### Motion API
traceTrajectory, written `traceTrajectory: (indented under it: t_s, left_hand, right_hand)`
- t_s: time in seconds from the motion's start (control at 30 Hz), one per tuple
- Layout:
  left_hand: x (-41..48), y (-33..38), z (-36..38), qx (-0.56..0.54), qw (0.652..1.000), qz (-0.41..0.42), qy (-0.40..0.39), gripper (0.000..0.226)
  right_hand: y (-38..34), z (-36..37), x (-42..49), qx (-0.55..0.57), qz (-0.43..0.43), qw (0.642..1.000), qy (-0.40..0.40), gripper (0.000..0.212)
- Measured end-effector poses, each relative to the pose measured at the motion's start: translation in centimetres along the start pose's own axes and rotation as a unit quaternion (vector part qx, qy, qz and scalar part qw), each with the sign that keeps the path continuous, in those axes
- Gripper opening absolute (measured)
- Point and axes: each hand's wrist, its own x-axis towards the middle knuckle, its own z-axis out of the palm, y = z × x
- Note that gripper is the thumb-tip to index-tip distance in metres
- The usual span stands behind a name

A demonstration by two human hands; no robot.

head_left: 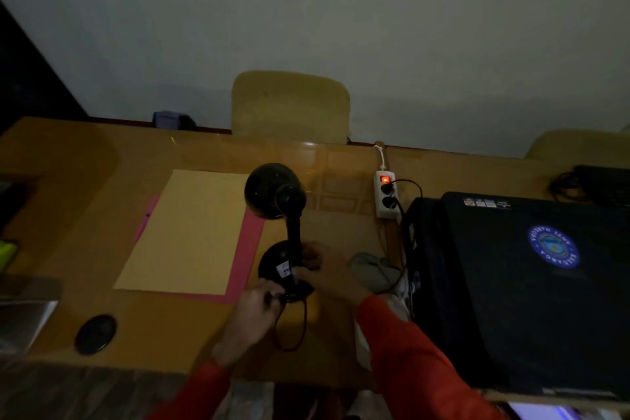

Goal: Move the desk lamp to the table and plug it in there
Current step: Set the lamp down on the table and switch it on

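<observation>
A black desk lamp (275, 193) stands upright on the wooden table (102, 160), its round base (276, 262) beside a yellow folder. My right hand (327, 274) grips the base and lower neck from the right. At the base's front edge my left hand (257, 309) pinches the lamp's black cord (301, 327), which loops down toward the table's near edge. The plug is not visible. A white power strip (387, 194) with a lit red switch lies to the right; two black plugs sit in it.
A yellow folder (191, 228) on pink paper lies left of the lamp. A dark round disc (96, 333) sits near the front left. A black laptop (531, 283) on a dark box fills the right. A grey cloth (373, 271) lies beside it. Chairs (289, 106) stand behind.
</observation>
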Motion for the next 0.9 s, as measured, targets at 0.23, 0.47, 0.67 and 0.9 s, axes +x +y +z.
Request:
traceTrajectory:
  t_s: [0.23, 0.47, 0.67, 0.9]
  left_hand:
    - [2.0, -3.3, 1.4, 0.145, 0.984, 0.016, -0.104, 0.062]
    - [-0.8, -6.5, 2.5, 0.151, 0.973, 0.1, -0.14, 0.062]
    - [-3.5, -6.2, 3.4, 0.189, 0.962, 0.115, -0.162, 0.058]
    - [-6.3, -4.9, 4.4, 0.193, 0.95, 0.151, -0.193, 0.067]
  right_hand:
    - [-0.6, 3.8, -0.3, -0.035, 0.02, 0.993, 0.114, 0.033]
    - [0.7, 5.1, -2.7, -0.057, 0.027, 0.986, 0.154, 0.022]
    - [2.0, 5.1, -6.8, -0.084, 0.03, 0.981, 0.175, 0.026]
    - [3.1, 4.5, -10.1, -0.104, 0.036, 0.981, 0.16, 0.041]
